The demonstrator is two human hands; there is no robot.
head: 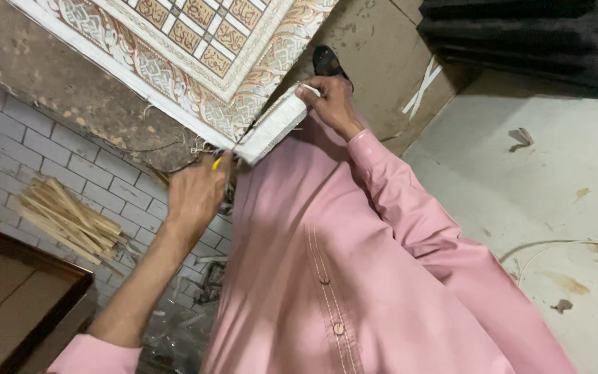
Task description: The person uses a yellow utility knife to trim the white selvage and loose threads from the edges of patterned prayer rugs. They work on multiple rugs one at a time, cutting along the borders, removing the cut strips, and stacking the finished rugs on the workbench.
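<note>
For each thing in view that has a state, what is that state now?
Left hand: closed on a yellow-tipped tool.
Right hand: pinching the white strip.
White strip: lifted off the panel's edge.
Decorated panel: lying flat, corner at the hands.
Sticks: bundled loosely on the tiles.

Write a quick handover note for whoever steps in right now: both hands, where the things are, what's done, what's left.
Left hand: closed on a yellow-tipped tool at the corner of the white edging strip.
Right hand: pinching the strip's far end, pulled away from the patterned panel.
Done: that corner's strip is lifted free.
Left: the strip along the panel's long edge is still attached.
Nearby: wooden sticks on the tiled floor.
</note>
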